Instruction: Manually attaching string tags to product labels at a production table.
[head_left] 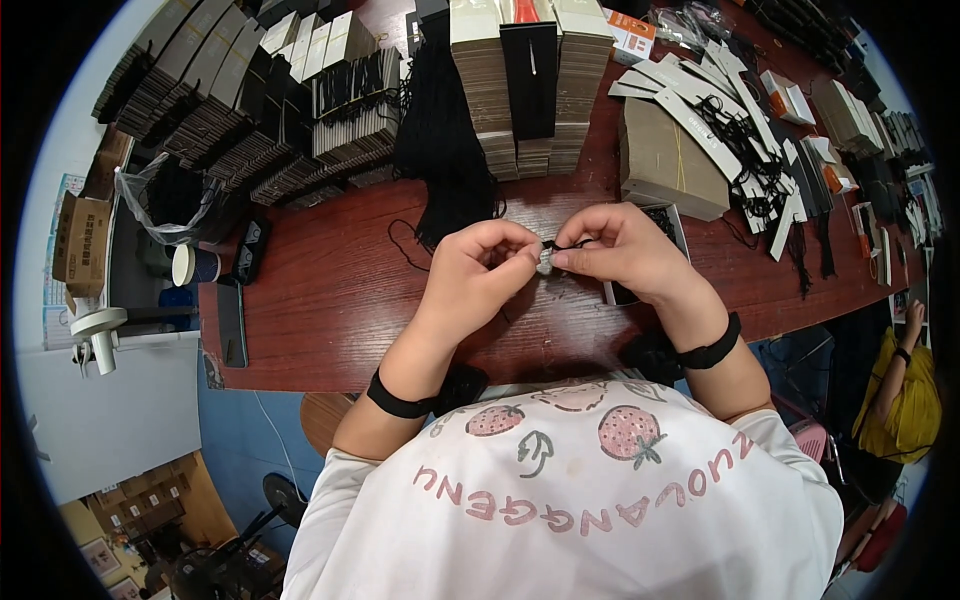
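My left hand (478,275) and my right hand (628,250) meet fingertip to fingertip above the table, both pinched closed. A thin black cord (568,245) runs between them, its loop coming out at the right fingers. Beside the cord, between the fingertips, sits a small pale grey piece (545,262), too small to name. The left fingers hide whatever part they grip. Just beyond my left hand, a thick bundle of black cords (440,140) hangs down over the tabletop, with one loose strand curling to its left.
Tall stacks of card pieces (480,100) line the table's (310,290) far side. At right lie a brown card block (672,165) and white strips with black cords (715,110). A paper cup (195,265) and dark phone-like slab (232,325) are left. Another person's yellow garment (900,400) shows far right.
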